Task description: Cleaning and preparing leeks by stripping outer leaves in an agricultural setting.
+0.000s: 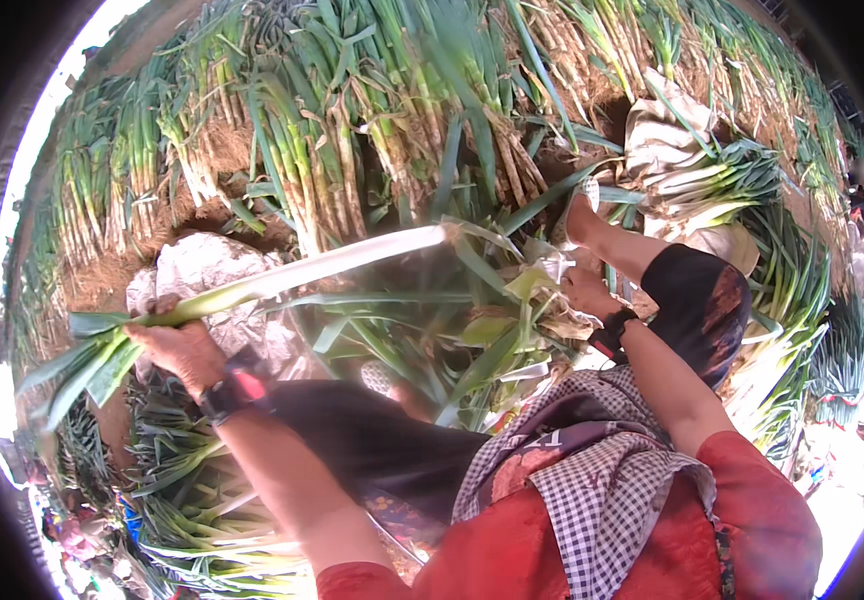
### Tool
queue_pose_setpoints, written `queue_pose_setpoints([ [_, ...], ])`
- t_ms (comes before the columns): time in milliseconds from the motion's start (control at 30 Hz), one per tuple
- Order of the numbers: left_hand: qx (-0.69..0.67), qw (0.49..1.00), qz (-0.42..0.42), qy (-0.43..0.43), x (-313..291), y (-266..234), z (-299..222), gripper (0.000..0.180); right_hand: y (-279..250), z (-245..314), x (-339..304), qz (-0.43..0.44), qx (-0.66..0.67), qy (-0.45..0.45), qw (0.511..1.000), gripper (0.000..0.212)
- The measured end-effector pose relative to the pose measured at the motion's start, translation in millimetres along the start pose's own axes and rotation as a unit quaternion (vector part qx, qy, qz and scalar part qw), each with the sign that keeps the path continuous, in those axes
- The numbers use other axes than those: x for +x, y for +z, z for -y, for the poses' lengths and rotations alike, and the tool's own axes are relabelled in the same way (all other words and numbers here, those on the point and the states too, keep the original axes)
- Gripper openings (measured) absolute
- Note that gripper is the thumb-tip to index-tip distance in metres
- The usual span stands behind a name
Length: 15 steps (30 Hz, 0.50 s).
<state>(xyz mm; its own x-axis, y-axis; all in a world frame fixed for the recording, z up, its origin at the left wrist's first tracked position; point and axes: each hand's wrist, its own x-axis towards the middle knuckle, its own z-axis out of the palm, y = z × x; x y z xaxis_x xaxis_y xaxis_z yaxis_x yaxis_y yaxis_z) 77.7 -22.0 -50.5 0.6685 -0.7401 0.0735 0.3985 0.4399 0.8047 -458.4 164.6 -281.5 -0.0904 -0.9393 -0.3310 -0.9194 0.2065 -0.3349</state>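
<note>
My left hand (184,352) grips a leek (337,260) where its white stalk turns green. The trimmed green tops stick out past my fist to the left, and the long pale stalk slants up to the right across my lap. My right hand (590,292) is closed beside the stalk's far end, on yellowish stripped leek leaves (532,288); its fingertips are partly hidden. Loose green leaves (402,345) lie in a heap between my legs, under the held leek.
Rows of unpeeled leeks (392,130) stand in front, from left to right. A pale sack (202,270) lies at my left knee. Cleaned leeks rest on a sack (662,130) at far right. More leek piles (222,520) flank me at both sides.
</note>
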Motion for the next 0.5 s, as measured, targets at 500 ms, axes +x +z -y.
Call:
queue_pose_setpoints([
  [500,0.043,0.991,-0.021,0.123,15.7,-29.4,-100.4,0.033,-72.1,206.3,20.7,-0.011,0.273,-0.375,0.886,0.031],
])
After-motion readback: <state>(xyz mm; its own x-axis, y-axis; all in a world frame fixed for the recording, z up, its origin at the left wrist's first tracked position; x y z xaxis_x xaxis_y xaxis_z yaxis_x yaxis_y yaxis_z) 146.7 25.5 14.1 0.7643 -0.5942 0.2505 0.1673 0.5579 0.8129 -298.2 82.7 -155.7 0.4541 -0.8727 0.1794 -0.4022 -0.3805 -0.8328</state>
